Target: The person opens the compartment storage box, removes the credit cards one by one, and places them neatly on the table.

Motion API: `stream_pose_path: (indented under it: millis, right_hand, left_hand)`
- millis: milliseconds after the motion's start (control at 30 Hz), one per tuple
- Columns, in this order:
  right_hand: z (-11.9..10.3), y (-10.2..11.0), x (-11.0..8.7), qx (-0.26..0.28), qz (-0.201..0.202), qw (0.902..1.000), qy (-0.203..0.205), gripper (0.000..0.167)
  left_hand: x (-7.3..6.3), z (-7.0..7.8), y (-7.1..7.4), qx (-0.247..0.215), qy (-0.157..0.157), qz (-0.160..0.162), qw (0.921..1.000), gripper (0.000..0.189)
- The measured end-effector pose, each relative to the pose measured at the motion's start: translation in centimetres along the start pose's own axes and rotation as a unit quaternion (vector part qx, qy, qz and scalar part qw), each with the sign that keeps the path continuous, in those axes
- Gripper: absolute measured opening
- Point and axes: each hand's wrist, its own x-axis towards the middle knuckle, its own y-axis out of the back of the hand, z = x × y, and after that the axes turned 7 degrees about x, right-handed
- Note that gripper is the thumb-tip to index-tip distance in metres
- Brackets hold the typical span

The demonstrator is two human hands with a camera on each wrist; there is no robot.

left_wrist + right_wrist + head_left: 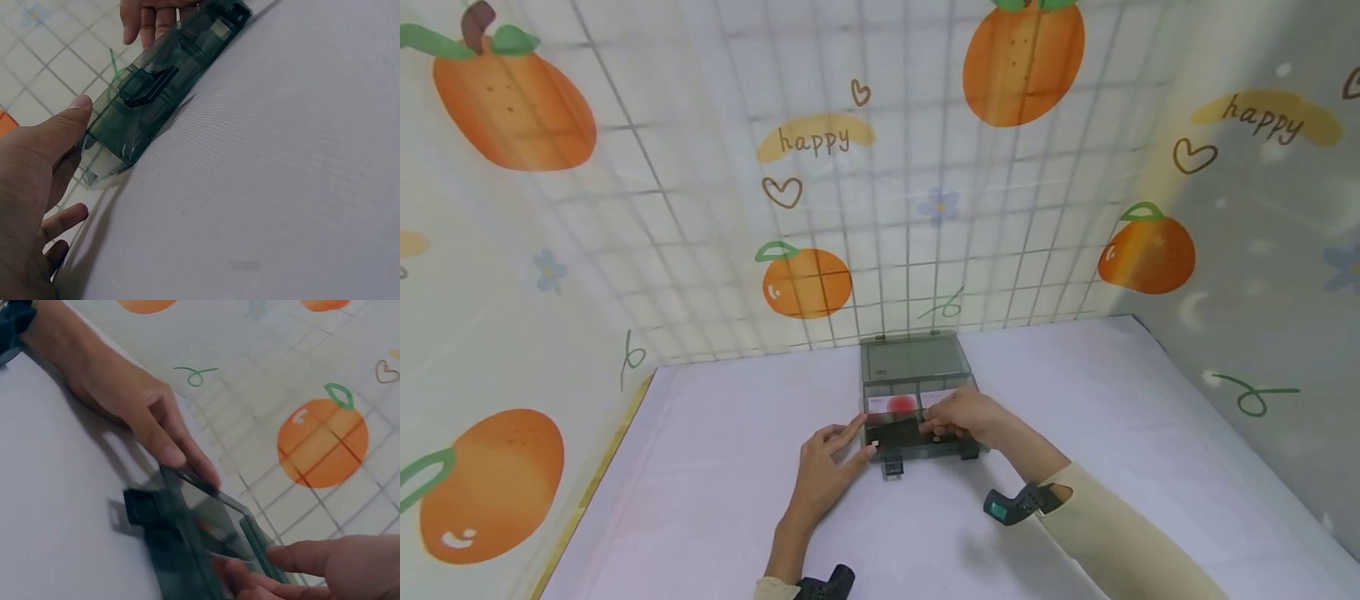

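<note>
A smoky green see-through divided box (916,360) stands on the table with its lid raised at the back. Inside lie a white card with a red disc (901,405) and, in the front left compartment, a flat black piece (891,433). My left hand (827,471) touches the box's left side, thumb at the front corner and index finger along the wall; its other fingers are spread in the left wrist view. Over the right compartments, my right hand (966,414) reaches in with bent fingers beside the black piece. Whether its fingertips pinch anything I cannot tell.
Two dark latches hang at the front, one of them the left latch (892,467). A white cloth (715,467) covers the table. Behind and beside it rises a curtain (700,250) printed with oranges, over a wire grid. Each wrist wears a camera, such as the right wrist camera (1018,505).
</note>
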Motion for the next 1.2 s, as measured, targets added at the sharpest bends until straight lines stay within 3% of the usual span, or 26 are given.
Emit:
stream_pose_path:
  millis: [167, 300, 400, 567, 800, 1200]
  right_hand:
    - [0.1, -1.9, 0.4, -0.072, 0.058, 0.995, 0.038, 0.019]
    - [0.1, -2.9, 0.6, -0.103, 0.072, 0.9897, 0.068, 0.017]
    - [-0.1, -2.7, 0.4, -0.113, 0.081, 0.9879, 0.069, 0.015]
    - [-0.5, -1.3, -0.3, -0.107, 0.085, 0.989, 0.057, 0.021]
    - [-1.0, 0.6, -1.3, -0.068, 0.095, 0.9894, 0.085, 0.019]
    - [-0.6, 1.1, -5.1, -0.051, 0.115, 0.9879, 0.091, 0.024]
  left_hand:
    - [0.0, -0.2, -0.2, -0.003, 0.0, 0.005, 1.0, 0.055]
    - [-0.1, -0.3, -0.5, -0.007, 0.014, -0.004, 0.9999, 0.056]
    - [-0.2, -0.3, -0.6, -0.019, 0.018, -0.007, 0.9996, 0.057]
    - [-0.1, -0.4, -0.4, -0.035, 0.003, 0.0, 0.9994, 0.056]
    - [0.1, -0.6, -0.2, -0.034, -0.003, 0.005, 0.9994, 0.054]
    - [0.1, -0.4, 0.0, -0.036, 0.002, 0.001, 0.9994, 0.054]
